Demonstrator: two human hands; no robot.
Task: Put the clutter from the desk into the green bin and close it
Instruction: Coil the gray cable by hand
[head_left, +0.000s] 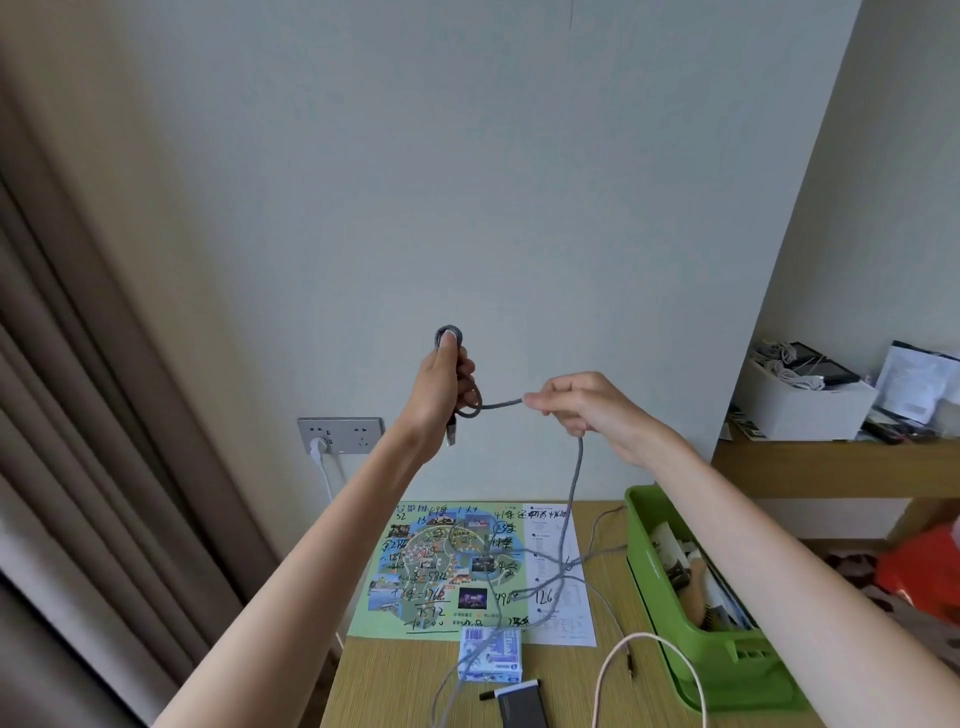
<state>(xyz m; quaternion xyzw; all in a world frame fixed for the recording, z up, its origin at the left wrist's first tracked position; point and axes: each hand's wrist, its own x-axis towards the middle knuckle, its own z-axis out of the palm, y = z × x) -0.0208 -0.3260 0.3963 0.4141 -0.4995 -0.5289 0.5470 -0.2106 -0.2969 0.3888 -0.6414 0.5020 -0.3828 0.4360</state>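
Both hands are raised above the desk with a grey braided cable between them. My left hand grips a small coil of the cable, with a loop over the thumb tip and the plug hanging below the palm. My right hand pinches the cable further along, and the rest hangs down onto the desk. The green bin stands open at the desk's right, holding papers, a brush and other items. On the desk lie a map sheet, a blue-white packet, a dark device and a white cable.
A wall socket with a white plug sits behind the desk's left end. Curtains hang at the left. A wooden shelf at the right carries a white box and papers. A thin grey wire trails toward the bin. A red object lies beyond the bin.
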